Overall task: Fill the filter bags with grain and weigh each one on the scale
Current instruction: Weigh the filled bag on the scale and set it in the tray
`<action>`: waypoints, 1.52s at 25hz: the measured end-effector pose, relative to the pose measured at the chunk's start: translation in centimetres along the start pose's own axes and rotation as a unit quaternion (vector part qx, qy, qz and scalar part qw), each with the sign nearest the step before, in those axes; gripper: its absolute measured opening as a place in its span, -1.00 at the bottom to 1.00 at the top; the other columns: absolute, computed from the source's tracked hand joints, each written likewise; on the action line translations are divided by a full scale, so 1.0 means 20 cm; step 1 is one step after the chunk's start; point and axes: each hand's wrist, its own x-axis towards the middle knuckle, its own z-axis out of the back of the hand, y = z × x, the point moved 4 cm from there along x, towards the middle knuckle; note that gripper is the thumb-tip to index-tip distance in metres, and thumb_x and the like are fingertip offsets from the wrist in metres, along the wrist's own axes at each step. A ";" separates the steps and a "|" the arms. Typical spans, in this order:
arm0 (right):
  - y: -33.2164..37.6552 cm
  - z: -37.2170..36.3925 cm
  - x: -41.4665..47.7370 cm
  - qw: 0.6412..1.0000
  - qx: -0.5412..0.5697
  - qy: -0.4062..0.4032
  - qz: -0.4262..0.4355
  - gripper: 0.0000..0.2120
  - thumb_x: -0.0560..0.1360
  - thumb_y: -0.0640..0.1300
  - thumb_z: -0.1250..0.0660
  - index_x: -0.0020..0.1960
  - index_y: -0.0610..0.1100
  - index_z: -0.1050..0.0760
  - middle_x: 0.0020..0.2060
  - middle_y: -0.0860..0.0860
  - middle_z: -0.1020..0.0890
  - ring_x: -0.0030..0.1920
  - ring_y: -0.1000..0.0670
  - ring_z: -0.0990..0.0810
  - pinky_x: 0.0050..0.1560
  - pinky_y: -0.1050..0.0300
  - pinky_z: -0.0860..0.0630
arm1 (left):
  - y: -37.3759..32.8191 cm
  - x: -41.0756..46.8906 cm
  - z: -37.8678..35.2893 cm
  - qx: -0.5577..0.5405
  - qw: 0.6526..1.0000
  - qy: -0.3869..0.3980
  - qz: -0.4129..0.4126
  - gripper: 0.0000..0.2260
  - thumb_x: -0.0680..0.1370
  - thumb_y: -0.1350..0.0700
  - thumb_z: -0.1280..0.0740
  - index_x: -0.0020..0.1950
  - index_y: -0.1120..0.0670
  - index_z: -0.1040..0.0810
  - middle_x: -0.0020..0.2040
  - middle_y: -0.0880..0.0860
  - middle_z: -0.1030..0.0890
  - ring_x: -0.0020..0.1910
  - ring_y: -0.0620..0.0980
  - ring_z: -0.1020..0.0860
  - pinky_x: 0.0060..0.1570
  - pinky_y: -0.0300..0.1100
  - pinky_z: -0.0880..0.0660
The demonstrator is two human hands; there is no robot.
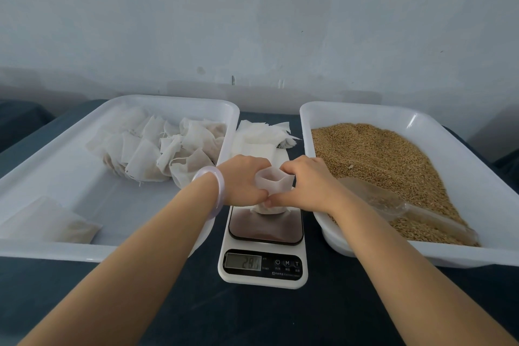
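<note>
Nearest, the white rectangular scale [262,257] with its glossy dark platform bears the papery filter bag [273,180]. The left hand [243,180] and right hand [307,184] pinch its rim, holding the mouth squarish. At 9 o'clock is a smooth white tray [70,174] of crumpled filled bags [157,149], at 3 o'clock granular tan grain [379,154], and at 12 flat empty bags [258,137].

A pale grey-white wall [168,22] fills the upper half. It has small scuffs and a large, slightly darker oval patch [293,14] to the right of its middle. Along its bottom runs a duller, uneven band [84,83]. The table is covered with a dark blue-grey cloth [266,317], and its far edge lies near the wall. The light is soft and even.
</note>
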 end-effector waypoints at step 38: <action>-0.38 0.30 -0.13 0.942 0.246 -0.108 -0.203 -0.81 0.42 -0.13 -0.44 -0.01 0.00 -0.51 -0.25 0.05 -0.65 -0.41 0.14 -0.61 -0.51 0.35 -0.42 | 0.08 0.02 0.03 -0.412 0.901 -0.133 -0.010 -0.93 0.52 0.19 -0.37 -0.03 0.07 -0.52 -0.21 0.06 -0.63 -0.32 -0.02 -0.63 -0.26 -0.18 -0.58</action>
